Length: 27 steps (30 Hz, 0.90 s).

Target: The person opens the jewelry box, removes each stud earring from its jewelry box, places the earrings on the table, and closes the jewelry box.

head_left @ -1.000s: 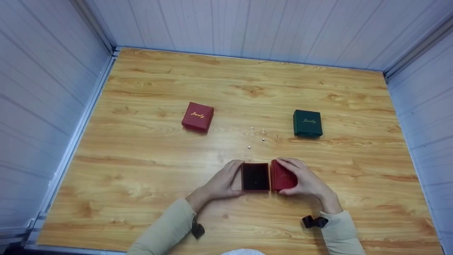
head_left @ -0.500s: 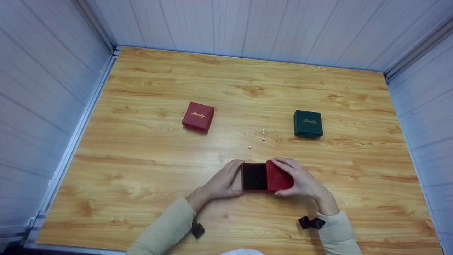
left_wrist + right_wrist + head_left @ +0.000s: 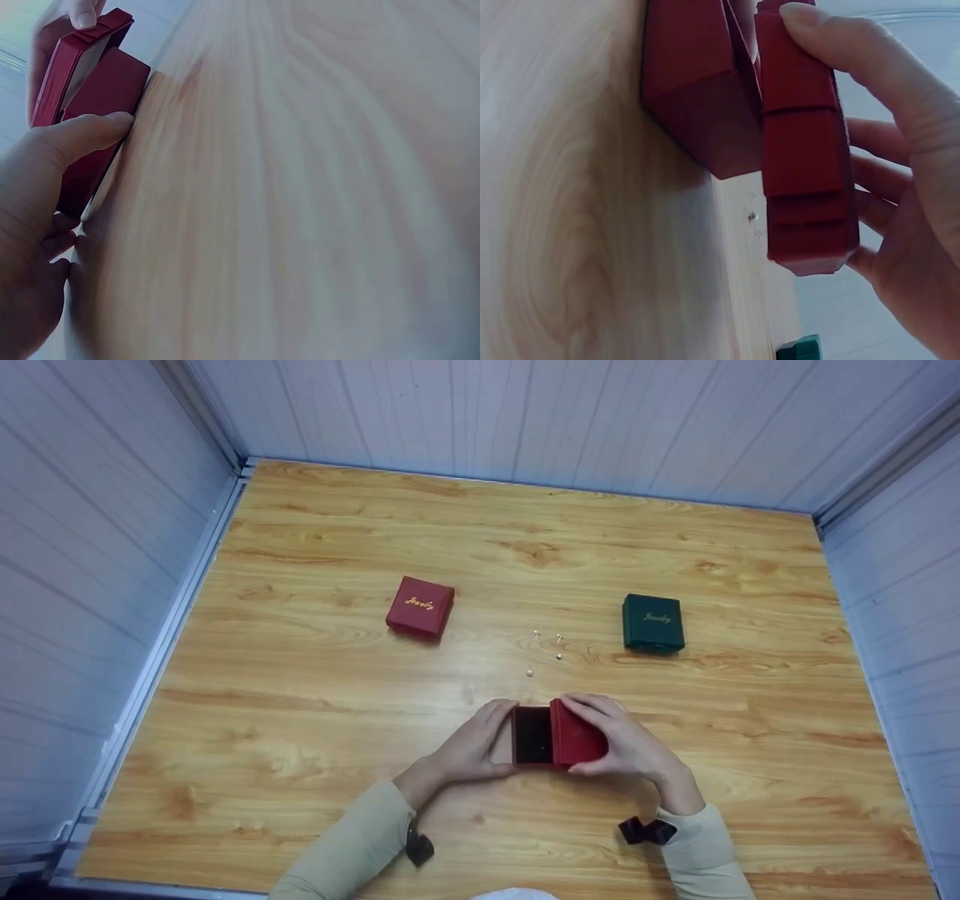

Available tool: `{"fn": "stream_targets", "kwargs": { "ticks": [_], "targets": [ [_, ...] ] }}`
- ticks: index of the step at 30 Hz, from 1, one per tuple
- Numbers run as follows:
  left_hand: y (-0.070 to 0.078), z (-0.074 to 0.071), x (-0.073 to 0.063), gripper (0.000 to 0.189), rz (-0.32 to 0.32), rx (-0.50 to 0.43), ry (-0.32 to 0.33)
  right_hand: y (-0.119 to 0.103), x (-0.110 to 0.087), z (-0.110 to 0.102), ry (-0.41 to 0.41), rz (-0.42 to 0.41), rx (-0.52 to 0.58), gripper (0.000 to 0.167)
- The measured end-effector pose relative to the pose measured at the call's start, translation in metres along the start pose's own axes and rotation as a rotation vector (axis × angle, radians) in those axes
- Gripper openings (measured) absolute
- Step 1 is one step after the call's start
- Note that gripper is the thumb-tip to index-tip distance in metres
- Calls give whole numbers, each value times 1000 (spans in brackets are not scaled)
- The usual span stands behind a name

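A red jewelry box stands in two parts near the table's front. Its base [image 3: 532, 735] has a dark lining with a tiny bright speck on it. My left hand [image 3: 469, 744] holds the base at its left side, thumb along the front wall in the left wrist view. My right hand [image 3: 630, 742] grips the red lid [image 3: 576, 735] between thumb and fingers. The lid overlaps the right part of the base from above, leaving the left part uncovered. In the right wrist view, the lid [image 3: 802, 150] is raised and tilted beside the base [image 3: 697, 90].
Beyond the hands lie several tiny shiny pieces, like earring studs [image 3: 559, 657], on the wooden table [image 3: 300, 682]. A closed red jewelry box [image 3: 420, 606] sits back left, a closed green one [image 3: 653, 622] back right. Pale panels [image 3: 487, 420] wall the table's back and sides.
My right hand has moved left with the lid, from beside the base to over its right part. The left hand and base have stayed in place.
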<state>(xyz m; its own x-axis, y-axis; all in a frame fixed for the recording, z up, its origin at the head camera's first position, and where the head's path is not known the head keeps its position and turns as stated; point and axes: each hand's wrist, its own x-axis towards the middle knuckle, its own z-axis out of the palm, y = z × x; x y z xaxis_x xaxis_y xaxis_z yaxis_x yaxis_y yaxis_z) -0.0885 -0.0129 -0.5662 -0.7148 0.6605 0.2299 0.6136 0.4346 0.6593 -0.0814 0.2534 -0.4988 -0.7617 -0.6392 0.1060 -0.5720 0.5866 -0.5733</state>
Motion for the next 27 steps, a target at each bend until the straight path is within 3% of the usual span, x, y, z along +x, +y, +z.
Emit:
{"fn": "stream_targets", "kwargs": {
  "ticks": [27],
  "targets": [
    [1, -1, 1, 88, -3, -14, 0, -15, 23, 15, -23, -39, 22, 86]
  ]
}}
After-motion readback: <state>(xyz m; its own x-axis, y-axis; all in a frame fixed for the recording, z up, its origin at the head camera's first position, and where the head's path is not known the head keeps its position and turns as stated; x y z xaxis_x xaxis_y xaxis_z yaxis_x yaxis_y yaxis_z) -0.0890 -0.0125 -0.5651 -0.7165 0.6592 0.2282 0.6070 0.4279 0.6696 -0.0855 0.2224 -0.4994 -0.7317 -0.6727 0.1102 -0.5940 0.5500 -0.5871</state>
